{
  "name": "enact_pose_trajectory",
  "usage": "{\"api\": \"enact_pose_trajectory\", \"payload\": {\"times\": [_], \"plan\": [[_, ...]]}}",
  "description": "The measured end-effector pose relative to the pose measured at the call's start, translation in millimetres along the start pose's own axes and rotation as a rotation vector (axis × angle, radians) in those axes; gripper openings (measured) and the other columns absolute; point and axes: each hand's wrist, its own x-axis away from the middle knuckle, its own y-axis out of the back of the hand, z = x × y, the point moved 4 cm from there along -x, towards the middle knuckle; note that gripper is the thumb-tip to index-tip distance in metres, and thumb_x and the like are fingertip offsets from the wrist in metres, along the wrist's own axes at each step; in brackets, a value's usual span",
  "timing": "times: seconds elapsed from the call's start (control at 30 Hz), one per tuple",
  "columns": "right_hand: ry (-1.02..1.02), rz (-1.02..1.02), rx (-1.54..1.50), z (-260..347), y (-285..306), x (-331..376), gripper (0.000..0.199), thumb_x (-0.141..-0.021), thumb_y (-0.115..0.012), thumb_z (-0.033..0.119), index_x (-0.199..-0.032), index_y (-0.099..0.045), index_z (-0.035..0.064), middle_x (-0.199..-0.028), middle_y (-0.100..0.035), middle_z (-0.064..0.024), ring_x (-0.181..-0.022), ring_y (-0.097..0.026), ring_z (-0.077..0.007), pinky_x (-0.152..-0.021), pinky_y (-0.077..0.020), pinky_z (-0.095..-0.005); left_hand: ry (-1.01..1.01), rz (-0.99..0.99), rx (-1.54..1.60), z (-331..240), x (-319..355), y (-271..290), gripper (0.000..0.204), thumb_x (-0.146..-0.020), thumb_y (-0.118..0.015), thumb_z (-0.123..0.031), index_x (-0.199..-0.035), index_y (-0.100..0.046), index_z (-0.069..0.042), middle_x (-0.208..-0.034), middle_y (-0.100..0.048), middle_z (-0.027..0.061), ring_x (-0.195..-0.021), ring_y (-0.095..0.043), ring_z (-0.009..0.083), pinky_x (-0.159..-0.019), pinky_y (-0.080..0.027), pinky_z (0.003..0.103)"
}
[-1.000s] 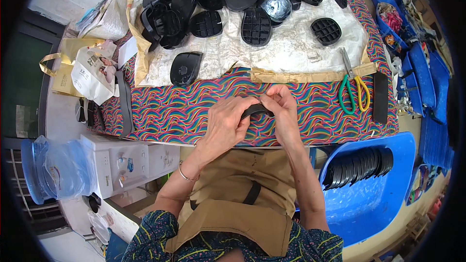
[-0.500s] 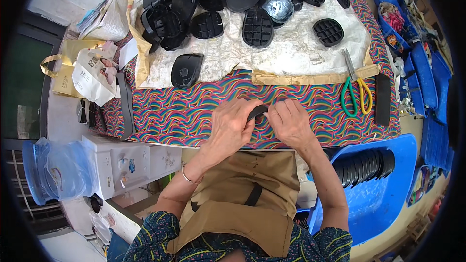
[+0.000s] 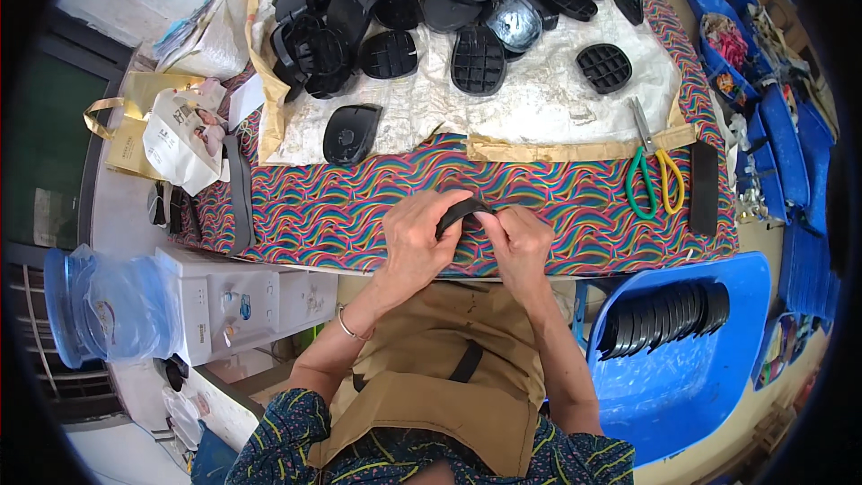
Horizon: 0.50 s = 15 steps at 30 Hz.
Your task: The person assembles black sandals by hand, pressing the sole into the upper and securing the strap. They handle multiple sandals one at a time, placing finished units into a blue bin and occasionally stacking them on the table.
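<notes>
My left hand (image 3: 416, 235) is closed round a black curved piece (image 3: 461, 212), thumb and fingers wrapping its left side. My right hand (image 3: 522, 235) grips the right end of the same piece, thumb against its rim. Both hands are over the near part of a table with a colourful wavy-patterned cloth (image 3: 341, 224). Most of the piece is hidden by fingers, so its full shape cannot be made out. Beyond the hands lies a single smooth black rounded piece (image 3: 350, 134), by the near edge of a stained white sheet (image 3: 530, 117).
A heap of black pieces, some with gridded undersides (image 3: 479, 60), covers the sheet's far side. Scissors (image 3: 654, 171) with green and yellow handles lie right, beside a dark flat strip (image 3: 704, 189). A blue tub (image 3: 664, 404) at lower right holds a row of black pieces (image 3: 664, 316).
My right hand has shifted left and turned, its thumb now on the black piece. The piece has tilted and shows more of its curve. The whole view has moved slightly.
</notes>
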Motion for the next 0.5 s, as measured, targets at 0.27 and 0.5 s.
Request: {"api": "enact_pose_trajectory", "payload": {"times": [0.27,0.5], "plan": [[-0.843,0.157,-0.919,-3,17,55,0.063,-0.105,-0.036,0.051,-0.077,-0.067,0.0041,-0.067,-0.063,-0.0017,-0.057,-0.057,-0.0096,-0.049,-0.0407,-0.0273,0.176,0.200,0.436,-17,11,32,0.029,-0.072,-0.069,0.005,-0.099,-0.072,-0.005,-0.101,-0.069,0.0106,-0.102,-0.063,0.0269,-0.092,-0.047,0.038],[-0.866,0.074,-1.208,44,31,18,0.047,-0.107,-0.040,0.040,-0.123,-0.061,0.0007,-0.111,-0.069,-0.0074,-0.099,-0.066,-0.0146,-0.081,-0.0521,-0.0299,-0.189,0.208,0.413,-53,15,46,0.037,-0.068,-0.067,0.012,-0.090,-0.077,-0.016,-0.128,-0.061,0.0086,-0.131,-0.045,0.0362,-0.106,-0.038,0.050]]}}
